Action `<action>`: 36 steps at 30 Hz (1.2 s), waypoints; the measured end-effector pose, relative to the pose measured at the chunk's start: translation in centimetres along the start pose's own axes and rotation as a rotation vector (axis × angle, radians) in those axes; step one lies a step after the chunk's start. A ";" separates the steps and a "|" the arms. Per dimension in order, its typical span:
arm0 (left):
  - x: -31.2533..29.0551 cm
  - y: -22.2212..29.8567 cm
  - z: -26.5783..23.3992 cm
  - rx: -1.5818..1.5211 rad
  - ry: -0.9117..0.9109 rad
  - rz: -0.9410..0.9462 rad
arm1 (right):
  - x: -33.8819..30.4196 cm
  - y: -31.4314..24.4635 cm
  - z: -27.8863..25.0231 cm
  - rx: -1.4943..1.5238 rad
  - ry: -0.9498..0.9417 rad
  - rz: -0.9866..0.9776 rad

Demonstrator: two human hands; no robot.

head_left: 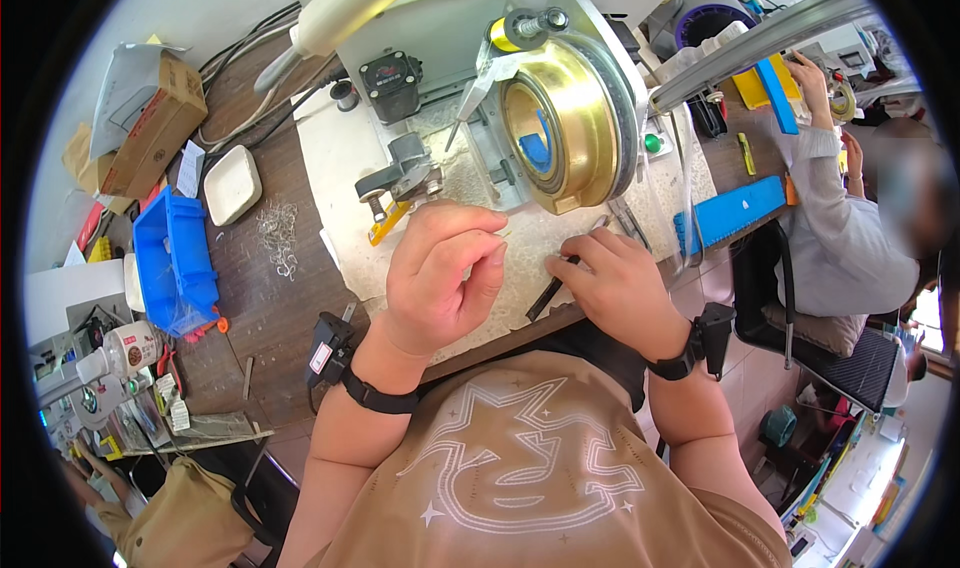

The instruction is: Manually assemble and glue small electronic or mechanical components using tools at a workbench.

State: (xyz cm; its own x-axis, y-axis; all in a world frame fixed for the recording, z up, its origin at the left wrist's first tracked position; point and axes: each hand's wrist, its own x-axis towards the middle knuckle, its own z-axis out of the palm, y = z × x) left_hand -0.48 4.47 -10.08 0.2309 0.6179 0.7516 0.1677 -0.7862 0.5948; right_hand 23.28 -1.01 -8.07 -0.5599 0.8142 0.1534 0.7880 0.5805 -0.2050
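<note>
My left hand (440, 283) is raised in front of the machine, thumb and forefinger pinched together. A tiny thin yellowish sliver shows at its fingertips, too small to name. To its right, my right hand (620, 288) is closed with bent fingers around a slim black tool (544, 299), whose kind I cannot make out. Just beyond both hands stands a machine with a large gold-coloured wheel (575, 128) and a blue patch inside its ring. A small metal clamp fixture (405, 173) with a yellow lever (389, 224) sits beyond my left hand.
A blue bin (175, 258), a white dish (233, 185) and a heap of thin scraps (278, 238) lie on the left. A cardboard box (155, 133) is behind them. At right are a blue tray (735, 213), a metal tool (628, 223) and a seated co-worker (840, 208).
</note>
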 end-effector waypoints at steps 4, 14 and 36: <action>-0.1 0.1 0.0 -0.008 -0.002 -0.011 | 0.2 -0.2 -0.1 0.076 0.004 0.050; 0.0 0.0 -0.1 -0.007 0.008 0.014 | -2.1 0.3 0.0 0.462 0.396 0.435; 0.1 0.0 0.1 0.001 0.039 0.010 | -7.0 0.3 -4.7 1.914 0.214 -0.093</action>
State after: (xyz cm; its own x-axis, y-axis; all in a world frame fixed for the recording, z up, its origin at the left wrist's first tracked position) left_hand -0.40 4.58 -10.02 0.1947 0.6096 0.7684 0.1665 -0.7926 0.5866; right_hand 28.62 -6.60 -4.62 -0.4240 0.8574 0.2918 -0.6074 -0.0301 -0.7939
